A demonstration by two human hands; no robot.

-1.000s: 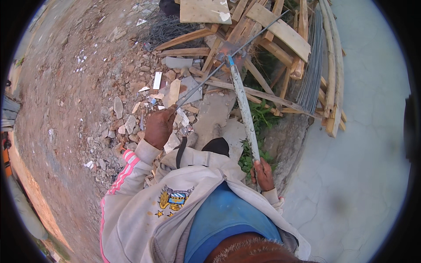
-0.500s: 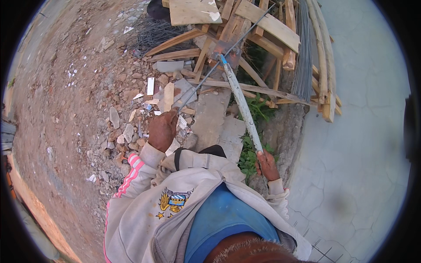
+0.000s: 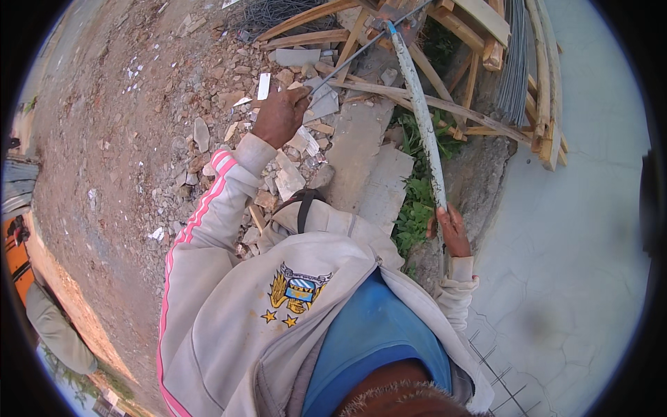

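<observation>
Two bare hands worked in front of a pale grey jacket (image 3: pixel 215 299) with pink-striped sleeve, worn open over a blue shirt (image 3: pixel 396 326). Nearer the body, the right hand (image 3: pixel 453 231) had its fingers wrapped around the lower end of a long, scuffed, whitish pipe (image 3: pixel 420 104), which slanted away, slightly leftward, to a blue tip. Farther out, the left hand (image 3: pixel 281 117) was clamped on the near end of a thin grey metal rod (image 3: pixel 347 64), its fingers bent together. The rod ran obliquely up to the right and crossed at the pipe's blue tip; whether the two touched could not be told.

Beneath the pipe grew green plants (image 3: pixel 417 198), flanked on the left by a flat concrete strip (image 3: pixel 361 153). Broken stones (image 3: pixel 288 177) lay around and below the left hand, with a white rectangular piece (image 3: pixel 264 86) just beyond it. At the far side, timber lengths (image 3: pixel 545 97) lay beside a bundle of thin rods (image 3: pixel 513 69), and a wire tangle (image 3: pixel 278 15) lay to the left.
</observation>
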